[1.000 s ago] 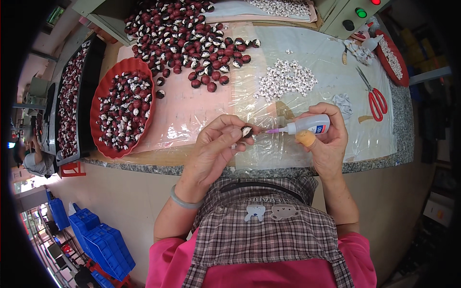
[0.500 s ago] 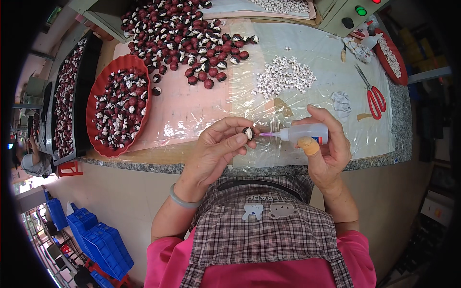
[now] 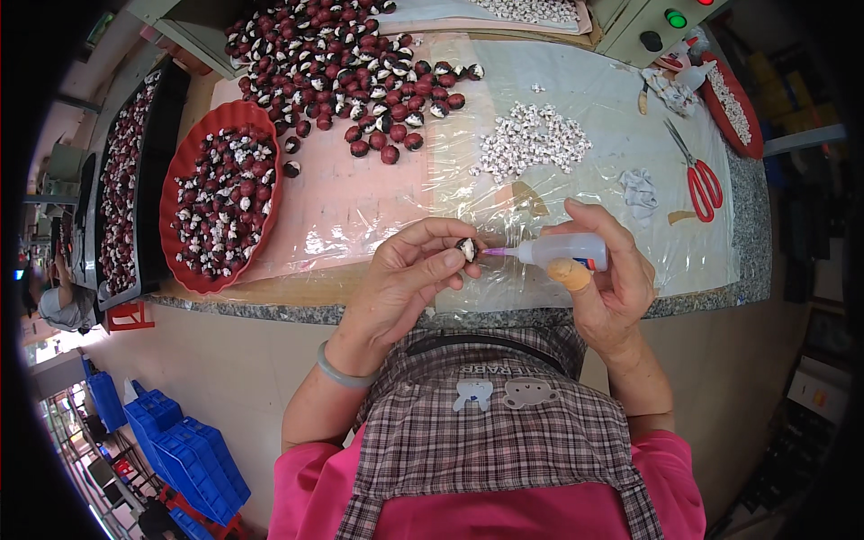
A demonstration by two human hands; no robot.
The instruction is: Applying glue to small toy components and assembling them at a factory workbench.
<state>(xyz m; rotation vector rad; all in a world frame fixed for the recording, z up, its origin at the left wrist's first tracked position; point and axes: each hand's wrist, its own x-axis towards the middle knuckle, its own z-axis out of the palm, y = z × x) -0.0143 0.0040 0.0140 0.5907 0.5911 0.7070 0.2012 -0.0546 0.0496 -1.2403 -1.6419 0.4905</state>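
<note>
Between the thumb and fingers of my left hand (image 3: 418,270) is a small round ball (image 3: 466,249), black and white on the side that shows. My right hand (image 3: 612,279) is wrapped round a translucent squeeze bottle (image 3: 567,249), held on its side. Its thin purple nozzle (image 3: 498,252) points left and reaches to the ball or very close to it; I cannot tell if they touch. A tan wrap covers my right thumb tip. Beyond my hands lies a loose spread of small white pieces (image 3: 533,139) with dark marks.
Many dark red, black and white balls (image 3: 351,85) are heaped at the back left. A red scalloped tray (image 3: 169,207) holds more. Red-handled scissors (image 3: 704,191), a crumpled white cloth (image 3: 640,193) and a red dish (image 3: 754,135) lie to the right. Blue crates (image 3: 193,459) stand on the floor.
The bottle has tilted slightly, its rear end a little higher, and moved slightly left with my right hand. My left hand keeps the ball in nearly the same place.
</note>
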